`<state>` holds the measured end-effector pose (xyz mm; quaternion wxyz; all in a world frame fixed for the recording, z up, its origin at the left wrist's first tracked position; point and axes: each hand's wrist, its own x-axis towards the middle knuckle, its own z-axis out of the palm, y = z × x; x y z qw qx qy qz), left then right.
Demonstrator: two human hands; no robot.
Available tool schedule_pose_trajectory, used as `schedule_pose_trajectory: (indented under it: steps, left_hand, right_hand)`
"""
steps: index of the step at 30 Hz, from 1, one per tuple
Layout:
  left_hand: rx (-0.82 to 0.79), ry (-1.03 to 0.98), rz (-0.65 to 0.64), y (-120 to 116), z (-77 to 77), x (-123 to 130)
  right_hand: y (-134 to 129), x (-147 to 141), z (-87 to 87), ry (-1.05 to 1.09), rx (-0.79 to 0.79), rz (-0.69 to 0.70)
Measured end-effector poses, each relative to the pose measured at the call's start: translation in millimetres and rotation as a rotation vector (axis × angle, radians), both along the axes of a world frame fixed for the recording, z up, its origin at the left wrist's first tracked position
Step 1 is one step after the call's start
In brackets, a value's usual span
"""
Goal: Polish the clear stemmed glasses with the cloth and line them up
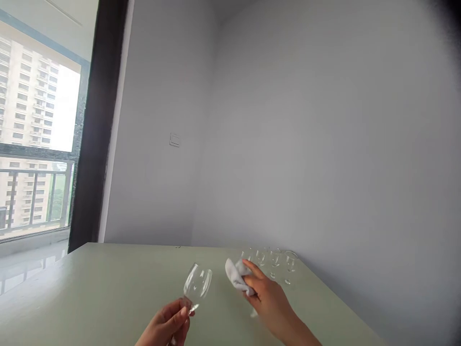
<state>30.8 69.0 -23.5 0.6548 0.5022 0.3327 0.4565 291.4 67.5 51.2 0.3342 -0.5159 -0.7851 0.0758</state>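
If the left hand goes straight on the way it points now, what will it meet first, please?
Probably the white cloth in the right hand, ahead and rightward of the left hand. Depth is unclear, so it might miss.

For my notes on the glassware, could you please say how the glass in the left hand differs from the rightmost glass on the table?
The held glass tilts in the left hand; the rightmost glass stands upright on the table. The left hand covers the held glass's lower part, while the rightmost glass's foot shows. Both are clear.
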Motion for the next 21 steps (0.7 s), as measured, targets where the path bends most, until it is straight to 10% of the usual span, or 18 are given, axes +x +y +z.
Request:
schedule_pose_trajectory:
  steps: [6, 13, 21]
  left_hand:
    - [0.110, -0.012, 0.237, 43, -10.6, 30]
    - [0.134, -0.059, 0.240, 51, -24.0, 54]
    - [0.034, -0.282, -0.002, 33, -13.1, 47]
  right_hand:
    - [13, -45, -21.7, 0.367, 0.237, -0.157]
    - [25, -113, -61.5, -0.014, 0.644, -0.001]
    - [33, -98, -41.5, 0.560, 0.595, 0.136]
